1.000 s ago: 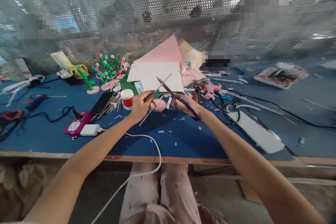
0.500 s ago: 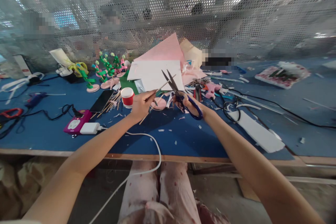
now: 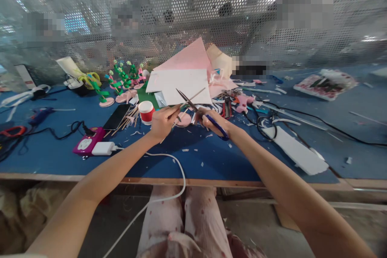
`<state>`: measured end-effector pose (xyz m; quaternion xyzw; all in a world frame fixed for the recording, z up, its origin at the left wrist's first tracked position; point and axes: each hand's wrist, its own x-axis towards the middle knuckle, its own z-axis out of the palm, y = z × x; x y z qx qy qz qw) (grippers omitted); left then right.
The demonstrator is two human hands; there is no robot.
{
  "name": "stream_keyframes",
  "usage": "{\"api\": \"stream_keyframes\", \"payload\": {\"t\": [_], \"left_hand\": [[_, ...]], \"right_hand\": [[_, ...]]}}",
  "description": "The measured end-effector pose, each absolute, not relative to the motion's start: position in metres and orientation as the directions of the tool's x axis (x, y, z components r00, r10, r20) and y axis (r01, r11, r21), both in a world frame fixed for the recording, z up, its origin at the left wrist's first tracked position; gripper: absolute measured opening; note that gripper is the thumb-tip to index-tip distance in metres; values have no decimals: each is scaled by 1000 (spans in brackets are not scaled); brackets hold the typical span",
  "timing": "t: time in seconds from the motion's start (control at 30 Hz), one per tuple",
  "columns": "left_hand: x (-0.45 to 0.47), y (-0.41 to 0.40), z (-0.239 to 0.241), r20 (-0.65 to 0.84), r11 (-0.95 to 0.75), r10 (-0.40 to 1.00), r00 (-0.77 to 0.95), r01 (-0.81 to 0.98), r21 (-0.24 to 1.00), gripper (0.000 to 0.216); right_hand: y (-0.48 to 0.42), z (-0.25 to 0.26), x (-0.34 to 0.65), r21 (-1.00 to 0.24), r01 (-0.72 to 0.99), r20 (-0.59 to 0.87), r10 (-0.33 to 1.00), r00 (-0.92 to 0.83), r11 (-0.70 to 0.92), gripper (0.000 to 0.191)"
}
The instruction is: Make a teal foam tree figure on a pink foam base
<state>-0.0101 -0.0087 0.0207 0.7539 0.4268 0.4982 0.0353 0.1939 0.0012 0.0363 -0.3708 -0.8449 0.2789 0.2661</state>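
My left hand (image 3: 162,124) is closed on a thin wooden stick (image 3: 198,93) that slants up to the right; a small dark green piece shows by the fingertips. My right hand (image 3: 213,120) grips a pair of scissors (image 3: 184,96) with dark blue handles. The blades lie close together, point up to the left and cross the stick in view; whether they touch it I cannot tell. Under the hands is a round pink disc (image 3: 183,119). A red and white cup (image 3: 146,113) stands just beyond the left hand.
Sheets of white paper (image 3: 184,80) lie behind the hands. Small green and pink flower models (image 3: 121,80) stand at the left, near a phone (image 3: 116,117) and a purple power strip (image 3: 89,141). A pink glue gun (image 3: 243,102) and foam board (image 3: 296,151) lie right; a mesh panel (image 3: 193,16) rises behind.
The scissors have tilted to the left and their blades have come together. My left hand has barely moved and still holds the stick.
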Motion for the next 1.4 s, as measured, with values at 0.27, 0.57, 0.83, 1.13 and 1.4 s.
{"api": "stream_keyframes", "payload": {"t": [0.27,0.57,0.83,1.13,1.4], "left_hand": [[-11,-7,19,726,-623,672,149,644,444,30],[-15,-4,15,778,-651,596,199,687,323,32],[-15,-5,15,786,-624,580,213,736,261,33],[-15,-5,16,847,-608,463,260,789,90,31],[-15,-7,18,871,-585,416,261,810,37,28]], "right_hand": [[1,37,193,-671,472,257,776,-576,572,46],[1,36,193,-667,483,248,780,-574,568,52],[4,31,191,-667,491,255,790,-557,561,61],[2,33,189,-665,526,241,819,-521,530,70],[8,24,191,-673,500,277,812,-513,545,72]]}}
